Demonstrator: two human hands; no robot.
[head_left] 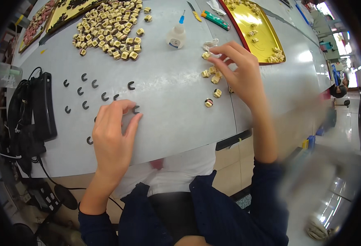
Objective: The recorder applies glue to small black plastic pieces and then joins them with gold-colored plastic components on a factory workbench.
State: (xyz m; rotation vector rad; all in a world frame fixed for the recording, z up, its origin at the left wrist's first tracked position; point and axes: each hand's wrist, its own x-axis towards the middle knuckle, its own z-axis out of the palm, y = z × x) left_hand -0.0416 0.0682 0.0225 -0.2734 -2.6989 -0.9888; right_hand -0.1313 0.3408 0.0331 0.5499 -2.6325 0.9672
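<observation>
My left hand (114,133) is low over the grey table, thumb and forefinger closed around a small black C-shaped piece (135,110). Several similar black pieces (104,96) lie scattered to its left and beyond it. Farther right, my right hand (243,71) pinches a small cream block (205,55) between thumb and forefinger. A few cream blocks (215,78) sit close together beneath that hand. Nearer to me are two more, one a cream-and-black block (217,93), the other a block with a dark rim and a reddish mark (209,102).
A big pile of cream-and-dark blocks (106,30) covers the far left. Behind the hands stand a needle-tipped bottle (176,37), a yellow-handled knife (196,15) and a green tube (215,20). A yellow tray (266,35) is at far right; a black power adapter (44,106) and cables line the left edge.
</observation>
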